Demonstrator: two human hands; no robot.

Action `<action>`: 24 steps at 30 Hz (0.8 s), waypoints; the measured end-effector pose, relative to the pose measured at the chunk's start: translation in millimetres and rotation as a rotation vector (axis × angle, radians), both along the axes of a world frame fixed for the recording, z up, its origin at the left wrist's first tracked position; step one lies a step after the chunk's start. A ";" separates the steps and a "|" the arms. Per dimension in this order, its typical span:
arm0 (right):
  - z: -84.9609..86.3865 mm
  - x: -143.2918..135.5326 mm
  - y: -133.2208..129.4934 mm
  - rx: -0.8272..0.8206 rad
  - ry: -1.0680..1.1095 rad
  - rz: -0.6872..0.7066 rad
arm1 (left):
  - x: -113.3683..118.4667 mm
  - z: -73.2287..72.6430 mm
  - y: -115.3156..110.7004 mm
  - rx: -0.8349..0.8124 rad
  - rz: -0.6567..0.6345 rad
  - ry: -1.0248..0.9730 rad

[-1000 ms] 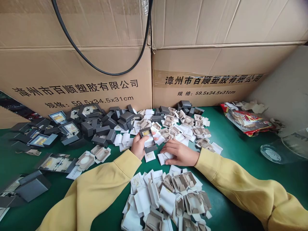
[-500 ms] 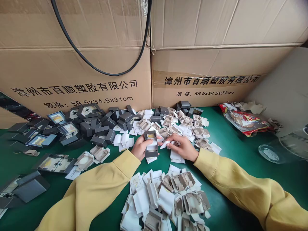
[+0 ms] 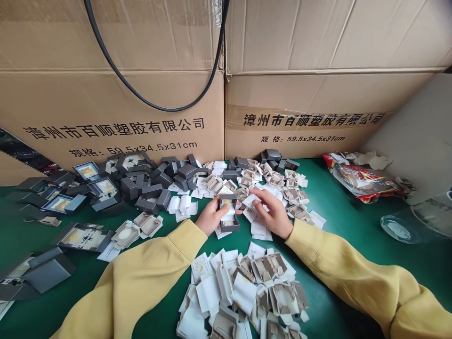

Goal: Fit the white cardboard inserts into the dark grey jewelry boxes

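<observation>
Holding a dark grey frame (image 3: pixel 233 226) with something white inside, the left hand (image 3: pixel 210 217) has its thumb across the near side and fingertips showing past the far side. Just to its right, the right hand (image 3: pixel 272 213) has thumb and fingers curved, narrowly apart, at a white piece (image 3: pixel 250 200); whether it is pinched cannot be told.

The thumb lies over part of the frame's opening, so anything pushed in there could catch on it and crease. A loose left grip could let the frame tip and spill its white content. White cards (image 3: pixel 260 229) lie right under the right hand, so a dragging wrist might scatter them, or two thin ones could come up stuck together. The heaped white cartons (image 3: pixel 243 294), on the desk (image 3: pixel 328 301) nearer the person than both hands, look unstable; a lowered sleeve could topple some.
</observation>
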State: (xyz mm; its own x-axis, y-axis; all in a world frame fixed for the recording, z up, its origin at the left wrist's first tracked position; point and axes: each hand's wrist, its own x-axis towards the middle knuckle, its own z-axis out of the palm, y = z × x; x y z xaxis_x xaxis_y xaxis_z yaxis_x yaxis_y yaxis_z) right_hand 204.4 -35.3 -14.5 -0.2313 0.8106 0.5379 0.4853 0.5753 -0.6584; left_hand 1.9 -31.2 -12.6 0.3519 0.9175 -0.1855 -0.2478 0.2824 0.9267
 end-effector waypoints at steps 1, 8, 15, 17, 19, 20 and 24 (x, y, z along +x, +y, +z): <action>0.6 -0.6 -0.9 0.012 -0.020 0.016 | -0.1 -0.9 0.3 0.000 0.002 -0.001; 5.2 -11.2 -5.3 0.146 -0.038 0.148 | -2.8 -11.5 5.2 0.099 0.054 0.094; 9.5 -31.4 1.4 0.166 0.012 0.153 | -0.3 -10.1 4.9 0.079 0.142 0.052; 8.0 -32.7 3.0 0.151 0.036 0.139 | -0.5 -6.5 3.1 -0.008 0.101 -0.023; 5.3 -31.5 3.9 0.126 0.055 0.112 | -1.0 -3.3 1.3 -0.085 0.054 -0.092; 4.0 -30.5 4.1 0.113 0.060 0.101 | -1.3 -2.0 0.5 -0.104 0.039 -0.121; 1.4 -27.1 3.7 0.122 0.053 0.088 | -0.6 0.5 -1.4 -0.096 -0.003 -0.212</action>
